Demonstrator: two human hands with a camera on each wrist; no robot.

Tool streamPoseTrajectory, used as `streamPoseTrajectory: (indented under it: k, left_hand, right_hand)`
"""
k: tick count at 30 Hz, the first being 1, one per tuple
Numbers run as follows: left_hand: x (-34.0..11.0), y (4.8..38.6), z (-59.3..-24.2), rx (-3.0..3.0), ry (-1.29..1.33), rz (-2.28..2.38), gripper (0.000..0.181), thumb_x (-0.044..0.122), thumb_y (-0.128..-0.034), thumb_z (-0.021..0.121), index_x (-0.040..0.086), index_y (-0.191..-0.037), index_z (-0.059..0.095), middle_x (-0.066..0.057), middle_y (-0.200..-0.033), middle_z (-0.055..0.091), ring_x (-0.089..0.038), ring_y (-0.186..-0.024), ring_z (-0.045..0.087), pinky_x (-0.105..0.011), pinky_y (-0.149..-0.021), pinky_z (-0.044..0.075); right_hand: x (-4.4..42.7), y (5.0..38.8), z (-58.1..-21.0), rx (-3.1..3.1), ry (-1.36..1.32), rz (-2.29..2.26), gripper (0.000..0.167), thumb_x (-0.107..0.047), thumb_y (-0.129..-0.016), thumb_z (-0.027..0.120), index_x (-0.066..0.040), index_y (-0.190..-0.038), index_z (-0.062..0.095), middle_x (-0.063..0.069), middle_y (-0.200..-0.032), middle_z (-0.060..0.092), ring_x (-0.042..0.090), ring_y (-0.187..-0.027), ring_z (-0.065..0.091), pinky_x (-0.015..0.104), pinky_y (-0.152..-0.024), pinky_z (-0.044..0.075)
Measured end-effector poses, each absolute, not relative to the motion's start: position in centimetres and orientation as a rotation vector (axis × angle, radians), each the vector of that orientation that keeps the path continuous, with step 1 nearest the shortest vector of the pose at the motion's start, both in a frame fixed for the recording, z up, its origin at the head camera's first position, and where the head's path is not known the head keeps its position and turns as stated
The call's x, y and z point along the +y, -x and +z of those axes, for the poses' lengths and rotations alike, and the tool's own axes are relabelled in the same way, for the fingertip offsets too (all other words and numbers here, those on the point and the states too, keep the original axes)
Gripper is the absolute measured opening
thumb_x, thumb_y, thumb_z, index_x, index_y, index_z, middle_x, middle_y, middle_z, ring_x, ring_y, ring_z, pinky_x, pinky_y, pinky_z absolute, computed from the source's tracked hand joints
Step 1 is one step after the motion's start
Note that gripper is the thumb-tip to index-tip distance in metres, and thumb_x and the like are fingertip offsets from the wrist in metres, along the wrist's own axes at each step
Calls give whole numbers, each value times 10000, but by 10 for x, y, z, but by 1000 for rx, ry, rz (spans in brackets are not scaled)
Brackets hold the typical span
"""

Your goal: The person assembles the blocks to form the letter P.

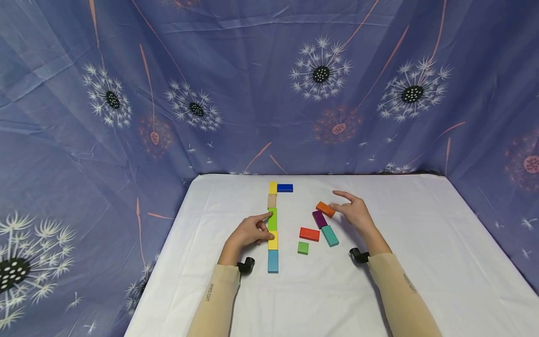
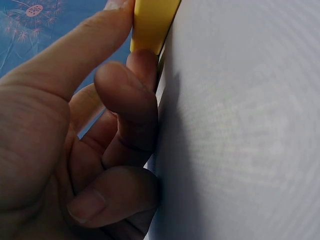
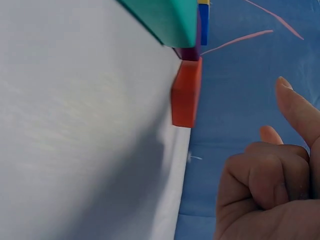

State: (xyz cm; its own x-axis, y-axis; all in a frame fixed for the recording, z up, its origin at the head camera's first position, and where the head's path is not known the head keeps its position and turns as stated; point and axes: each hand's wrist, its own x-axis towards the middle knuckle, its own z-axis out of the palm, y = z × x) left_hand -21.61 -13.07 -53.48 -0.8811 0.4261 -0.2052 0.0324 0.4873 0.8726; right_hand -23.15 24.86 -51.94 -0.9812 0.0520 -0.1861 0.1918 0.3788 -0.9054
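A column of blocks runs front to back: a light blue block (image 1: 273, 261), a yellow block (image 1: 273, 240), a long green block (image 1: 273, 221), a wooden block (image 1: 272, 201) and another yellow block (image 1: 273, 187). My left hand (image 1: 249, 232) rests at its left side, index fingertip on the long green block and thumb on the nearer yellow one (image 2: 152, 25). Beside an orange block (image 1: 325, 209) is my right hand (image 1: 355, 216), its thumb tip at the block's edge and index finger extended. In the right wrist view its other fingers (image 3: 265, 175) are curled, away from the orange block (image 3: 186, 95).
A dark blue block (image 1: 285, 188) lies against the far yellow block. Between the hands lie a purple block (image 1: 319, 219), a teal block (image 1: 330, 236), a red block (image 1: 309, 234) and a small green block (image 1: 303, 248). Patterned cloth (image 1: 252, 93) hangs behind the white table (image 1: 294, 304).
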Motion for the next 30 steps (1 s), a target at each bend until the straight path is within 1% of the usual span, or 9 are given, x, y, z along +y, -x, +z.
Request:
streamPoseTrajectory:
  k: [8, 13, 17, 22, 27, 28, 30]
  left_hand:
    - [-131, 215, -537, 2340, -372, 1354, 850, 182, -860, 889, 165, -1610, 489, -19, -829, 676, -135, -540, 548, -288, -632, 477]
    - [-131, 215, -538, 2339, -380, 1353, 846, 181, -863, 885, 160, -1610, 489, -24, -832, 675, -130, -537, 543, -280, -621, 473]
    - [-131, 214, -537, 2343, -374, 1351, 846, 183, -858, 888, 167, -1607, 495, -20, -835, 680, -128, -536, 543, -274, -621, 471]
    - [-131, 215, -535, 2339, -380, 1359, 850, 181, -855, 892, 161, -1606, 495, -22, -833, 681, -136, -534, 549, -285, -624, 480]
    - [-131, 216, -535, 2335, -384, 1371, 846, 171, -855, 892, 152, -1603, 498, -34, -834, 676, -146, -537, 545, -294, -636, 477]
    - [-131, 216, -535, 2335, -384, 1371, 846, 169, -854, 893, 150, -1602, 499, -37, -835, 675, -147, -539, 543, -297, -636, 476]
    - [-131, 217, -535, 2338, -379, 1369, 846, 168, -852, 894, 154, -1601, 502, -39, -832, 674, -148, -538, 543, -299, -639, 475]
  right_hand:
    - [250, 224, -531, 2456, -261, -1698, 668, -293, -944, 801, -150, -1547, 553, -109, -558, 394, 86, -480, 321, 270, -505, 332]
    - [249, 221, -536, 2488, -310, -1665, 651, -298, -935, 813, -123, -1512, 568, -95, -648, 410, 89, -575, 371, 290, -572, 364]
    - [247, 222, -541, 2516, -328, -1605, 618, -289, -927, 813, -116, -1476, 586, -70, -702, 451, 110, -622, 382, 298, -595, 358]
    - [246, 225, -547, 2538, -350, -1539, 603, -282, -907, 822, -133, -1446, 596, -63, -676, 449, 122, -615, 379, 290, -578, 341]
    - [246, 227, -549, 2563, -356, -1519, 594, -251, -895, 831, -102, -1423, 603, -41, -666, 462, 145, -638, 421, 294, -583, 363]
    - [245, 228, -549, 2570, -362, -1512, 589, -249, -890, 837, -103, -1413, 609, -27, -689, 479, 150, -650, 432, 293, -595, 369]
    - [244, 228, -549, 2583, -370, -1497, 575, -246, -886, 842, -103, -1398, 622, 19, -789, 538, 168, -693, 449, 299, -623, 378]
